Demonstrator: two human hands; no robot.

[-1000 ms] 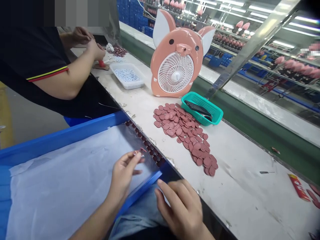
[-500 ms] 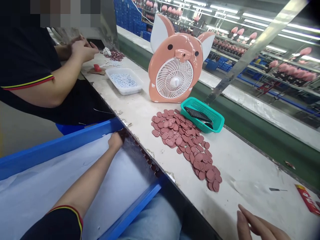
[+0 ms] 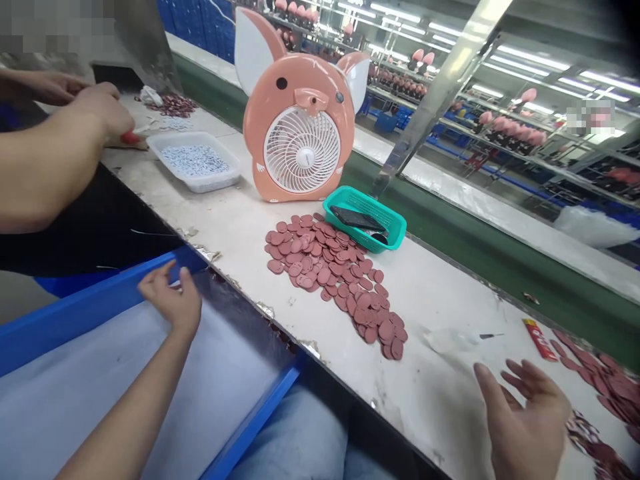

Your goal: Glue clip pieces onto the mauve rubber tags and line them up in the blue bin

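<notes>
With my left fingers (image 3: 156,288) half-open over the tray (image 3: 90,317) at eight o'clock, nothing discernible in them, I'd best bring my right fingers (image 3: 544,385), parted and empty, low over the surface (image 3: 430,400) to the pieces (image 3: 603,451) at four o'clock for a light pinch.

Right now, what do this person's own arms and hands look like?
Human and ungloved: the left hand and right hand have ordinary jointed fingers. The left forearm is bare and tapers to a wrist without watch or cable; no sleeve shows. The right forearm is out of frame.
</notes>
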